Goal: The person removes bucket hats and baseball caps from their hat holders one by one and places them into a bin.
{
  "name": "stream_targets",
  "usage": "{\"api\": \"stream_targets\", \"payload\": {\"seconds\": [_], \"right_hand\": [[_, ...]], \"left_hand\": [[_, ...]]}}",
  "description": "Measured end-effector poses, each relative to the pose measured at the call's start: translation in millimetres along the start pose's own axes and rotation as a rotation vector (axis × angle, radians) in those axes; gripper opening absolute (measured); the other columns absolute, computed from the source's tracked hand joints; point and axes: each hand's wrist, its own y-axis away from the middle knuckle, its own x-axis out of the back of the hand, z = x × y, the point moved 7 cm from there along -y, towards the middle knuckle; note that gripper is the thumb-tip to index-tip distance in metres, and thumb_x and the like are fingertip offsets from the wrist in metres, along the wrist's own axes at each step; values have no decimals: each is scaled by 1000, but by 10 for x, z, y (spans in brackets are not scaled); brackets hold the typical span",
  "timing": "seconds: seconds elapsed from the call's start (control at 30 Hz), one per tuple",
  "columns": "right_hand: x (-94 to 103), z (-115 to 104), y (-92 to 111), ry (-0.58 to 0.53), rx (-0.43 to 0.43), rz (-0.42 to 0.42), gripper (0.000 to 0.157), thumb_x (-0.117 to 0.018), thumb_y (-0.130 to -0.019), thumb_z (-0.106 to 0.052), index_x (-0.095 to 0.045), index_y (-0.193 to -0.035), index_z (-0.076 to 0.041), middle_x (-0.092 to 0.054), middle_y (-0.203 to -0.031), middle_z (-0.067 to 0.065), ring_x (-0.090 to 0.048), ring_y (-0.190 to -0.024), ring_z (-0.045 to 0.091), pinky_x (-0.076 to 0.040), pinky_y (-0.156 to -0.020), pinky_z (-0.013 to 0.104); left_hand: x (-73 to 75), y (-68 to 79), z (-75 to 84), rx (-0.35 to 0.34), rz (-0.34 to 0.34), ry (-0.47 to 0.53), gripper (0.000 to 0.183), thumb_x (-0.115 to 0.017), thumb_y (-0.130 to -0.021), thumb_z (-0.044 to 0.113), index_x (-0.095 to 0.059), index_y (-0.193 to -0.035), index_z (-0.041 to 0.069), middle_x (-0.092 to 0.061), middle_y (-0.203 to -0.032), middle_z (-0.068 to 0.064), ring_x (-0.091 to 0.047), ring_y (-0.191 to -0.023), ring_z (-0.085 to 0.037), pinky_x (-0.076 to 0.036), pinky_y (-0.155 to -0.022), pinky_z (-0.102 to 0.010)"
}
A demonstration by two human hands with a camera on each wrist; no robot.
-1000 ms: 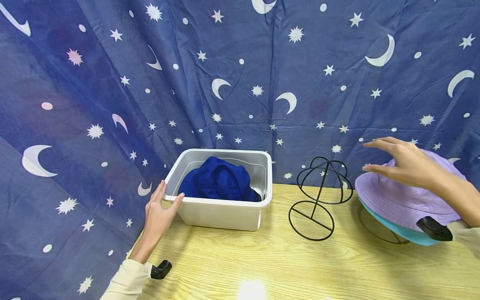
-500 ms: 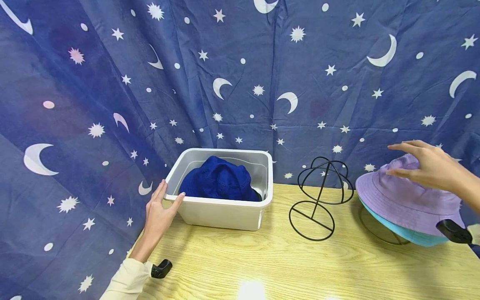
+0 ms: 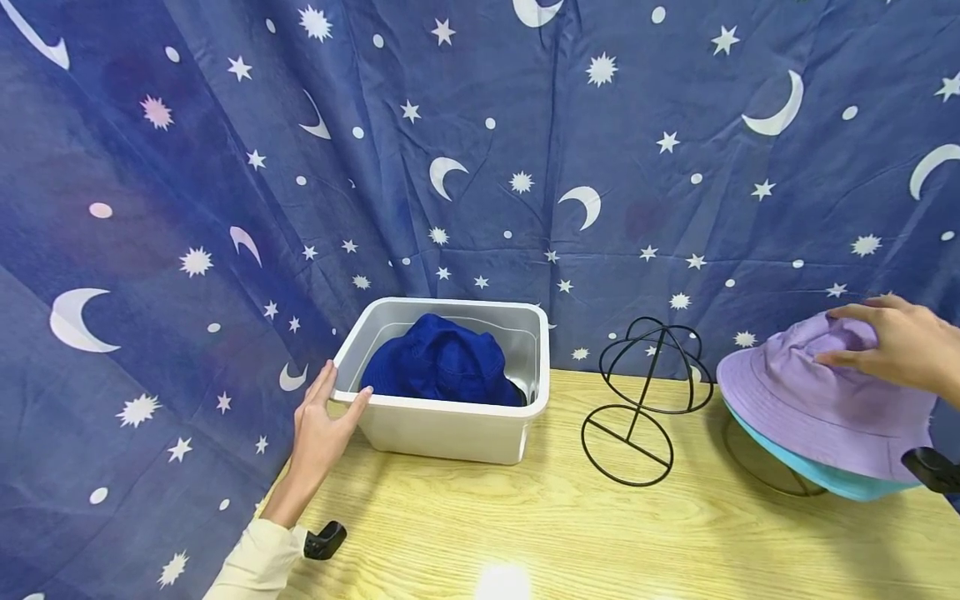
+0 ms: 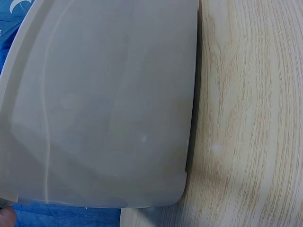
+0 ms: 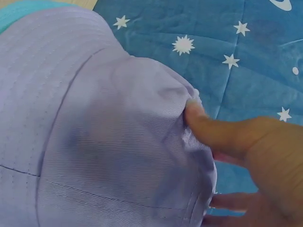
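Note:
My left hand [image 3: 318, 433] rests against the near left corner of a light grey plastic bin [image 3: 450, 429], fingers straight along the left rim and thumb extended at the front rim. A dark blue bucket hat [image 3: 438, 362] lies inside the bin. At the right, my right hand [image 3: 903, 346] pinches the crown of a lilac bucket hat [image 5: 113, 127]; its thumb dents the cloth in the right wrist view, with the other fingers partly hidden behind the crown. Under the lilac hat is a turquoise hat [image 3: 851, 483], its brim showing, on a wire stand [image 3: 772, 479].
A bare black wire hat stand [image 3: 637, 400] is between the bin and the hats. Everything stands on a light wood-grain table [image 3: 450, 525]. Behind hangs a blue curtain [image 3: 487, 150] with moons and stars.
My right hand has moved right and down from above the lilac hat and now pinches its crown. The left hand has stayed at the bin's corner.

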Motion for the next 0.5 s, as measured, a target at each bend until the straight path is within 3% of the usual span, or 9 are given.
{"api": "stream_targets", "payload": {"seconds": [0.2, 0.37, 0.5], "right_hand": [[-3, 20, 39, -29, 62, 31, 67, -83, -67, -39, -53, -111, 2, -50, -100, 44, -50, -88, 58, -43, -60, 70], [44, 6, 47, -8, 66, 65, 58, -84, -67, -26, -56, -108, 3, -54, -96, 42, -53, -77, 60, -42, -57, 67], [86, -4, 83, -24, 87, 134, 42, -79, -66, -8, -58, -100, 5, -53, -67, 33, -49, -50, 41, -41, -45, 54]], "left_hand": [[30, 1, 10, -7, 15, -1, 73, -75, -81, 32, -47, -134, -8, -42, -144, -15, -36, -133, -35, -29, -109, -46], [29, 5, 12, -4, 16, 11, 72, -75, -81, 32, -47, -135, -8, -42, -144, -15, -35, -134, -33, -28, -109, -46], [15, 20, 13, 4, 12, 17, 72, -75, -81, 31, -47, -134, -8, -42, -144, -14, -35, -134, -32, -28, -109, -45]]}}
